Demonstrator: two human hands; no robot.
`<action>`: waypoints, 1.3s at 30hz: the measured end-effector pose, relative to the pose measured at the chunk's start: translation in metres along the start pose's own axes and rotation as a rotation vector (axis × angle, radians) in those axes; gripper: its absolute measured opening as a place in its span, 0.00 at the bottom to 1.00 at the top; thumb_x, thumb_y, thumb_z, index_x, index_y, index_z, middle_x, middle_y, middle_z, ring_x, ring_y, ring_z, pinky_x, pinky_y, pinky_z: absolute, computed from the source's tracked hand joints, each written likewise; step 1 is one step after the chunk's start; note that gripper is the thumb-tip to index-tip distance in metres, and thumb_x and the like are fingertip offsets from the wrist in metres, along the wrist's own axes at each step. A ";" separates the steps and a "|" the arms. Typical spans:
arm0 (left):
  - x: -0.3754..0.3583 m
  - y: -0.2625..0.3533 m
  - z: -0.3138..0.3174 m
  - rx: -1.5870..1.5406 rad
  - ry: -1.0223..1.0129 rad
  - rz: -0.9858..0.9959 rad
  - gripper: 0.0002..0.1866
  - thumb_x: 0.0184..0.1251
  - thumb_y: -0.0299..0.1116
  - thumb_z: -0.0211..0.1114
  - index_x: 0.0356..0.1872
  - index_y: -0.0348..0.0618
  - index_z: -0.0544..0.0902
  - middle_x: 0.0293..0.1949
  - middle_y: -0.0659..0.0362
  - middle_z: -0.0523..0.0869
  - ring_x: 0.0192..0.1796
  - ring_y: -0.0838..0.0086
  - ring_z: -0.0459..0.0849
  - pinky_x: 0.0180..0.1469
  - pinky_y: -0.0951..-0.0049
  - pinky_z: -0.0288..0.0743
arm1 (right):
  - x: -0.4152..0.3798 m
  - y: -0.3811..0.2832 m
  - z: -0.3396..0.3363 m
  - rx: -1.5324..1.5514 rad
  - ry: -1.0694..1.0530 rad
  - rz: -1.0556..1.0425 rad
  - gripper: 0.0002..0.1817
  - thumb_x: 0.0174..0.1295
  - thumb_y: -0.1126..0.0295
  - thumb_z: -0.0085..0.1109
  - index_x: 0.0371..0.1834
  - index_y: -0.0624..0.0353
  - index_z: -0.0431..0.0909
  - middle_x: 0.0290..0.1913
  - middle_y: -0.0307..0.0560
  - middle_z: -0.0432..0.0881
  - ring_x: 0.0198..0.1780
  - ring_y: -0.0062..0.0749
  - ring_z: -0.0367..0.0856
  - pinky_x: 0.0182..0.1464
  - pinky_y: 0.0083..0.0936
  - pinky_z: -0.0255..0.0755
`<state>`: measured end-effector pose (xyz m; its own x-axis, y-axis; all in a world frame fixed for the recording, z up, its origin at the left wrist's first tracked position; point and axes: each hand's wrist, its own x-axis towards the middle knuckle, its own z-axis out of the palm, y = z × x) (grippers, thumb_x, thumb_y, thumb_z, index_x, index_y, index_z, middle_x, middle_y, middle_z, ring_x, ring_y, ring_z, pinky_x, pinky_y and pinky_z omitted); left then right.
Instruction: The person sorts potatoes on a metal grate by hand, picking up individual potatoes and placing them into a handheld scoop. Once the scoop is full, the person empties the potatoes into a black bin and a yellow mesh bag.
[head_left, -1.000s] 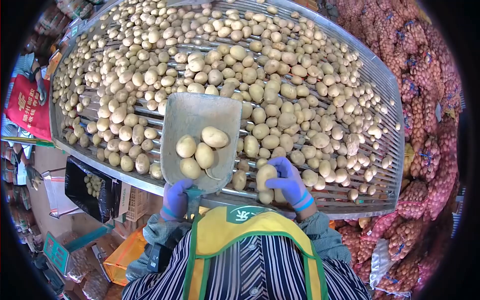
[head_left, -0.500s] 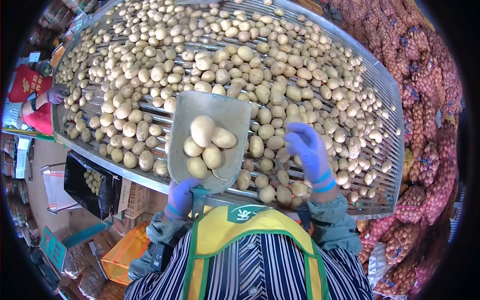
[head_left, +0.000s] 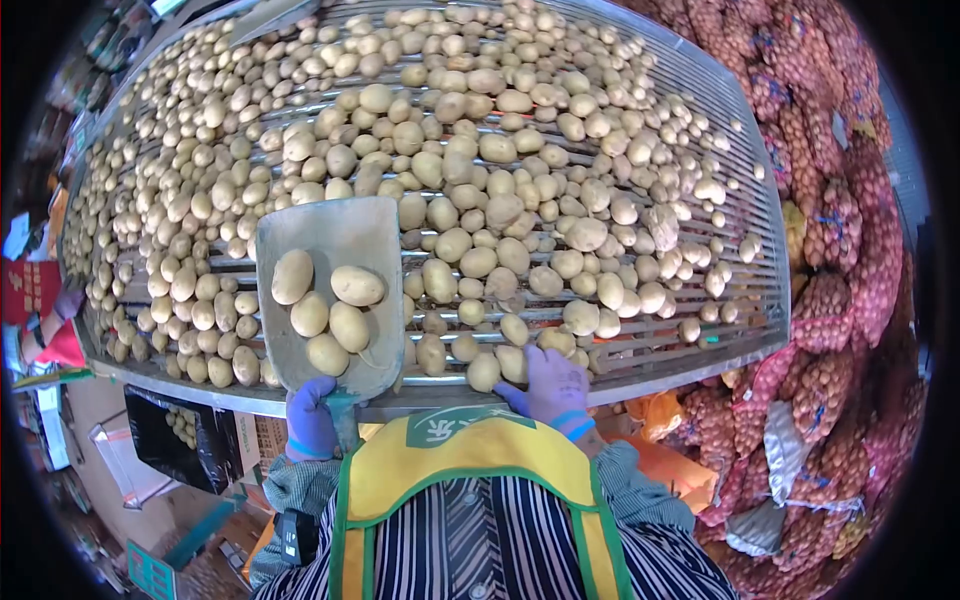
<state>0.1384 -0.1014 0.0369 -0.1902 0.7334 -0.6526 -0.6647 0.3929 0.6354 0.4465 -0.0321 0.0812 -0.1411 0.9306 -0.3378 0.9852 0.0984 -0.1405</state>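
Note:
My left hand (head_left: 312, 418) is wrapped round the teal handle (head_left: 343, 418) of a grey scoop (head_left: 384, 250). Several pale potatoes (head_left: 349, 326) lie in the scoop, which rests over the near side of a slatted metal sorting rack (head_left: 690, 362). At the rack's front edge, right of the scoop, is my right hand (head_left: 555, 385) in a purple glove. Its thumb and fingers are around a potato (head_left: 512, 360), partly hidden by the hand, and its fingertips meet another potato (head_left: 556, 341). Loose potatoes (head_left: 475, 262) cover much of the rack around both.
Stacked red net sacks of potatoes (head_left: 825, 300) line the right side. A black-lined box (head_left: 180, 430) holding small potatoes stands below the rack at left. Another person's gloved hand (head_left: 69, 300) is at the rack's left end. An orange bag (head_left: 665, 465) lies below my right arm.
My right hand has come down from above the potatoes to the front edge and closed round one. The scoop has shifted left in view, its blurred top potato now at rest.

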 end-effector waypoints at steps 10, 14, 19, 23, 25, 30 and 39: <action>-0.010 0.009 0.015 0.152 0.029 0.043 0.20 0.60 0.31 0.54 0.50 0.27 0.75 0.37 0.47 0.84 0.30 0.59 0.87 0.31 0.65 0.85 | 0.015 0.011 0.001 0.372 0.009 -0.022 0.31 0.50 0.49 0.69 0.52 0.59 0.77 0.43 0.50 0.81 0.44 0.41 0.82 0.47 0.38 0.76; -0.007 0.006 0.013 0.084 0.034 0.012 0.19 0.59 0.32 0.55 0.49 0.27 0.75 0.36 0.47 0.84 0.28 0.60 0.86 0.30 0.65 0.84 | 0.030 0.047 -0.031 0.768 0.145 0.130 0.33 0.51 0.50 0.72 0.53 0.62 0.78 0.41 0.50 0.83 0.41 0.35 0.83 0.46 0.32 0.77; -0.004 0.005 0.009 0.061 0.006 0.028 0.19 0.59 0.32 0.55 0.47 0.28 0.76 0.35 0.48 0.84 0.28 0.61 0.86 0.29 0.65 0.84 | 0.066 0.177 -0.036 0.282 0.630 0.274 0.21 0.57 0.59 0.66 0.49 0.59 0.80 0.42 0.51 0.83 0.45 0.44 0.82 0.53 0.36 0.75; -0.005 0.004 0.016 0.030 0.022 0.014 0.18 0.58 0.31 0.55 0.46 0.28 0.77 0.34 0.48 0.85 0.30 0.62 0.86 0.30 0.66 0.84 | 0.067 0.205 -0.012 0.208 0.516 0.096 0.18 0.54 0.63 0.65 0.49 0.50 0.81 0.49 0.52 0.80 0.57 0.50 0.75 0.60 0.43 0.69; -0.004 0.002 0.014 0.036 0.033 0.046 0.17 0.58 0.30 0.55 0.46 0.28 0.77 0.35 0.48 0.85 0.31 0.62 0.87 0.31 0.65 0.84 | 0.057 0.187 -0.018 0.181 0.415 -0.001 0.22 0.52 0.61 0.67 0.51 0.52 0.79 0.61 0.58 0.72 0.64 0.55 0.69 0.65 0.45 0.64; 0.010 -0.008 -0.011 0.094 0.027 0.054 0.16 0.57 0.29 0.56 0.44 0.28 0.79 0.37 0.50 0.85 0.35 0.61 0.87 0.38 0.64 0.85 | 0.063 0.181 -0.019 0.192 0.313 0.036 0.31 0.46 0.59 0.72 0.56 0.51 0.77 0.66 0.60 0.66 0.66 0.61 0.64 0.67 0.47 0.63; 0.000 -0.001 0.009 0.104 0.080 0.066 0.16 0.57 0.30 0.56 0.43 0.29 0.80 0.33 0.50 0.85 0.29 0.63 0.86 0.31 0.66 0.83 | 0.062 0.161 -0.027 0.196 0.165 0.055 0.33 0.41 0.55 0.76 0.54 0.50 0.79 0.65 0.64 0.64 0.69 0.61 0.60 0.69 0.49 0.61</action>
<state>0.1454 -0.0968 0.0405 -0.2906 0.7147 -0.6362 -0.5715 0.4036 0.7145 0.5988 0.0514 0.0625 -0.0542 0.9790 -0.1963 0.9510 -0.0093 -0.3089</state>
